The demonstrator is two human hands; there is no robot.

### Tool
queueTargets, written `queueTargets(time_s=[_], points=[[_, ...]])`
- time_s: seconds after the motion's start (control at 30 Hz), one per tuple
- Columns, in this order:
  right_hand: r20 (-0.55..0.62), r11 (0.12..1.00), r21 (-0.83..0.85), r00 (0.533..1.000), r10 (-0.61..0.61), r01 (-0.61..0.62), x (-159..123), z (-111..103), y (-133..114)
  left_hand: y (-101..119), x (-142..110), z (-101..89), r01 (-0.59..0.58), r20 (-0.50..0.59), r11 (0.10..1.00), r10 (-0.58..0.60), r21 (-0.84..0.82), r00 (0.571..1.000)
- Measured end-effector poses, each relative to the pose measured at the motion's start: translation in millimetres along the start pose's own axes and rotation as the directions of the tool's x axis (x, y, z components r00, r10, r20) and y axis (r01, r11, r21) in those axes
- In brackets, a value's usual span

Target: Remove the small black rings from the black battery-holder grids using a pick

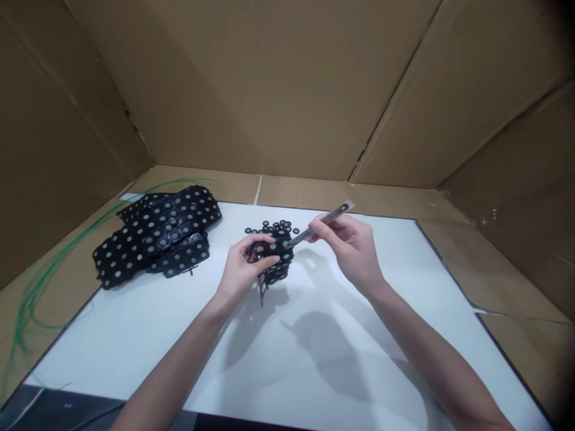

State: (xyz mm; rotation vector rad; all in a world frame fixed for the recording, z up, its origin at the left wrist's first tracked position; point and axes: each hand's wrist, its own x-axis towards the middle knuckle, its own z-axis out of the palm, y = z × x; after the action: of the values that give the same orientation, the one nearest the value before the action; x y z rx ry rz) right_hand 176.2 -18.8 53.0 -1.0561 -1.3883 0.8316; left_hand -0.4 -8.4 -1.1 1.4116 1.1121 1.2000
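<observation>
Between both hands, dotted black piece in the left, slim tool slanting in from the right.
Pinching the dotted black piece [286,257] between thumb and fingers of the left hand [240,266], above the middle of the white worktop [148,353]; nearer to that hand than to the right hand [354,251]. Gripping the slim tool [323,221] in the right, long axis running from upper right down-left, tip meeting or just over the piece, contact impossible to tell. Well off to the left, larger dotted black pieces [148,239].
</observation>
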Motion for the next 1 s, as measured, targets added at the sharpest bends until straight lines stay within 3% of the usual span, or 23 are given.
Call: queueTargets(time_s=[0.33,0.53,0.73,1.0], points=[[-0.042,0.997,0.04,0.997,0.067,-0.065,8.2,-2.6,5.4,3.6,-2.1,1.7,-0.005,-0.164,0.984,0.034,0.179,0.986],[-0.057,0.995,-0.004,0.993,0.102,-0.102,7.4,-2.3,4.8,4.8,-1.0,2.9,-0.001,-0.054,0.996,0.006,0.088,0.999],[-0.067,0.992,0.001,0.99,0.123,-0.123,8.3,-2.5,4.7,6.7,-0.5,3.5,0.025,-0.115,0.992,-0.011,0.12,0.993],[-0.089,0.992,-0.002,0.988,0.126,-0.127,8.4,-2.9,6.7,6.0,0.0,1.1,0.123,-0.116,0.989,-0.113,0.085,0.987]])
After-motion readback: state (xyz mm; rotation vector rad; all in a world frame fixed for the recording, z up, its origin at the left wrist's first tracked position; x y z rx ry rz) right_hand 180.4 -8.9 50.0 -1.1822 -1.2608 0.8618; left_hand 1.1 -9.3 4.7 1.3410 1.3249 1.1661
